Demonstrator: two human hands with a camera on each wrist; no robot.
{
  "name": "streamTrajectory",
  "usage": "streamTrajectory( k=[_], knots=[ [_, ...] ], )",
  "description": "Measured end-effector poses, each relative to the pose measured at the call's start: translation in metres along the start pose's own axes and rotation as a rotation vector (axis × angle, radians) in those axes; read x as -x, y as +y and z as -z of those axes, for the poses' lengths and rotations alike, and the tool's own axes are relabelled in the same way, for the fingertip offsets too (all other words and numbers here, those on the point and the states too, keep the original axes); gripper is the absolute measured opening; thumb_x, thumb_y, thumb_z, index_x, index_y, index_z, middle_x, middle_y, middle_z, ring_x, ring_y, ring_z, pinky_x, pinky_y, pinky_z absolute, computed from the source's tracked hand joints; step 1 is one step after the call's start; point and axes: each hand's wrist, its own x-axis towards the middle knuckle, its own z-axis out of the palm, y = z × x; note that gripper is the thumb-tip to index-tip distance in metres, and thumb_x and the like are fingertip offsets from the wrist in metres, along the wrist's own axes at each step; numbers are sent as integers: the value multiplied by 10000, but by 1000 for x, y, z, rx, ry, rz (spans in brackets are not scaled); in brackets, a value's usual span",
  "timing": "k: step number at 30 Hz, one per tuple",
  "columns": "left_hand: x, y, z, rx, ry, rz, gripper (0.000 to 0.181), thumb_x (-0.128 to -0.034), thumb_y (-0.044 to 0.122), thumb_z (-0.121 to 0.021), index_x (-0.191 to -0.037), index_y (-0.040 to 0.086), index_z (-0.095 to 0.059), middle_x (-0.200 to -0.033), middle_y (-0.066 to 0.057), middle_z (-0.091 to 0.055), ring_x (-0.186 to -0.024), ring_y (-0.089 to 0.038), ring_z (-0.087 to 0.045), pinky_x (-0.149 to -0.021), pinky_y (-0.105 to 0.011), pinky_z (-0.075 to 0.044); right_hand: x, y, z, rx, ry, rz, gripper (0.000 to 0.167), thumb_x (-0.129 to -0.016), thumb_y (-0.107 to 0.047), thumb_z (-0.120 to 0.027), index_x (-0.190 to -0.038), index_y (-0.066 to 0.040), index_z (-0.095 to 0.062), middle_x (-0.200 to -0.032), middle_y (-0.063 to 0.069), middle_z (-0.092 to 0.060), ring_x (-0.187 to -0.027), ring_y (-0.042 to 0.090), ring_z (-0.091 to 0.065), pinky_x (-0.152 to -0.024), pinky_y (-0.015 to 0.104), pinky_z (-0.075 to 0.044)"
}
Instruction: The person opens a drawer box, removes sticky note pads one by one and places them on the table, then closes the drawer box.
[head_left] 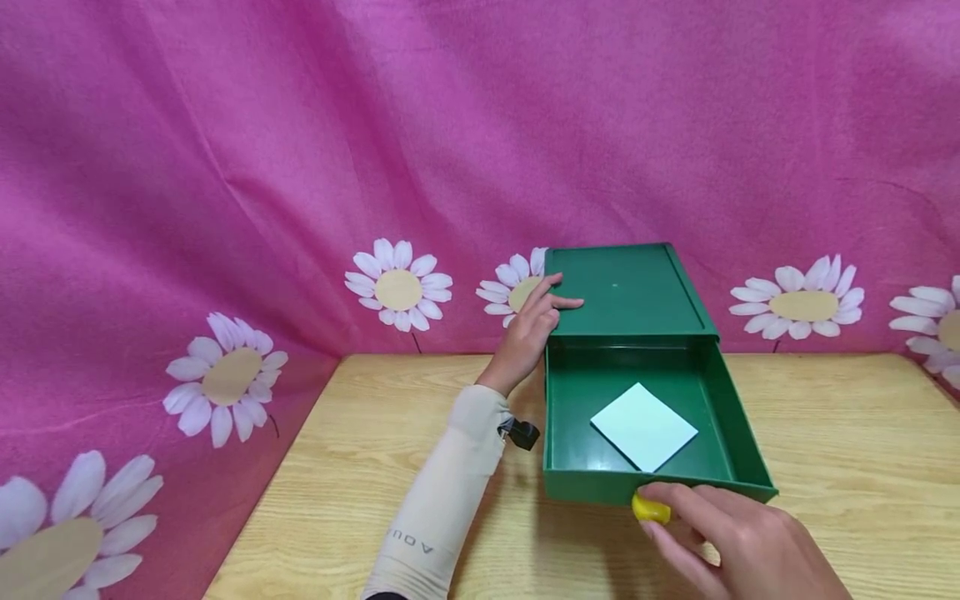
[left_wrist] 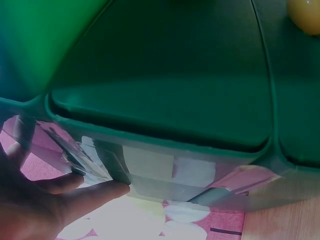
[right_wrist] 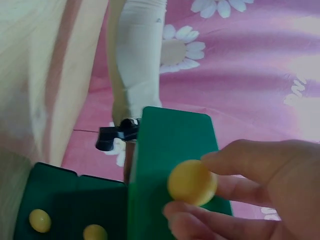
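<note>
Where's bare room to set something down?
Table: right of the green drawer, up to the pink cloth; also left of the pale sleeve. Inside the drawer: bare floor behind the pale square. Crowded: the drawer's front, where the right hand pinches the yellow knob, and the narrow gap between sleeve and drawer.

Cloth (head_left: 600, 125): magenta bkgd — creased & softly folded, esp. upper L.
L side: wht petals w/ beige centres printed; big daisy (head_left: 60, 542) cropped at btm corner, smaller daisy (head_left: 232, 375) placed above & R of it.
Middle: full daisy (head_left: 397, 289) shown; neighbouring daisy (head_left: 522, 294) partly hidden.
R side: another daisy (head_left: 802, 305) seen whole; last daisy (head_left: 951, 331) cut off by frame edge.
Table (head_left: 847, 417): surfaced in pale wood grain — bordered by cloth at rear & L.
</note>
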Motion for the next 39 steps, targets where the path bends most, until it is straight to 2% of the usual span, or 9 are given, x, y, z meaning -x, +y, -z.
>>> streamTrajectory(
  k=[4, 10, 16, 21, 23, 25, 29, 33, 39],
  knots=[
    [0, -2, 2, 9, 1, -6, 450, -991, 312, -290, -1264, 157, -613, -1568, 36, -246, -1409, -49, -184, -1094, -470, -309, -4, -1, 5, -10, -34, 7, 266, -704, -372, -840, -929, -329, -705, -760, -266, -621, -511, -130, -385, -481, 133, -420],
    [0, -2, 2, 6, -14, -15, 459, -999, 328, -285, -1275, 152, -607, -1572, 44, -235, -1417, -67, -182, -1099, -456, -305, -9, -2, 14, -10, 92, 167, 303, -642, -236, -882, -893, -249, -713, -676, -291, -505, -559, -151, -387, -465, 72, -379],
    [1, -1, 2, 1, -5, -25, 456, -1000, 333, -291, -1269, 148, -610, -1569, 30, -246, -1413, -65, -191, -1097, -452, -309, -20, 3, 29, 2, 127, 222, 364, -634, -193, -880, -948, -221, -698, -657, -266, -420, -570, -102, -375, -468, 54, -338],
    [-1, -2, 1, 0, -1, -34, 458, -1003, 337, -290, -1265, 144, -614, -1568, 15, -250, -1411, -51, -189, -1092, -440, -315, -32, 15, 36, -36, 181, 323, 221, -794, -304, -771, -974, -205, -690, -671, -245, -383, -558, -81, -359, -478, 65, -306],
    [-1, -2, 1, -3, -1, -35, 461, -1001, 333, -288, -1264, 140, -614, -1568, 6, -251, -1411, -52, -190, -1090, -438, -317, -38, 20, 37, -69, 185, 346, 202, -818, -304, -749, -984, -209, -684, -692, -239, -398, -563, -78, -373, -491, 64, -320],
    [-1, -2, 1, -2, -3, -33, 461, -1000, 331, -287, -1266, 141, -611, -1569, 4, -249, -1412, -52, -188, -1090, -441, -317, -43, 24, 37, -93, 173, 344, 227, -797, -253, -766, -1001, -217, -673, -716, -228, -411, -568, -69, -387, -504, 64, -328],
    [0, -3, 1, 5, -7, -20, 465, -993, 336, -288, -1270, 145, -609, -1570, 16, -244, -1412, -53, -190, -1089, -451, -320, -53, 33, 35, -109, 131, 323, 425, -659, -116, -851, -1011, -234, -646, -748, -206, -426, -588, -50, -410, -526, 71, -343],
    [0, -4, 0, 10, -12, -17, 461, -992, 330, -290, -1271, 149, -609, -1572, 28, -238, -1412, -52, -187, -1092, -452, -315, -63, 43, 30, -81, 86, 323, 455, -622, -146, -885, -989, -231, -629, -763, -183, -447, -624, -38, -423, -514, 121, -371],
    [-1, -4, 1, 6, -7, -25, 454, -996, 327, -290, -1270, 156, -609, -1571, 30, -242, -1413, -59, -189, -1089, -456, -320, -79, 54, 26, -73, -23, 340, 375, -670, -232, -873, -928, -259, -603, -774, -165, -512, -659, -20, -485, -525, 182, -405]
  ],
)
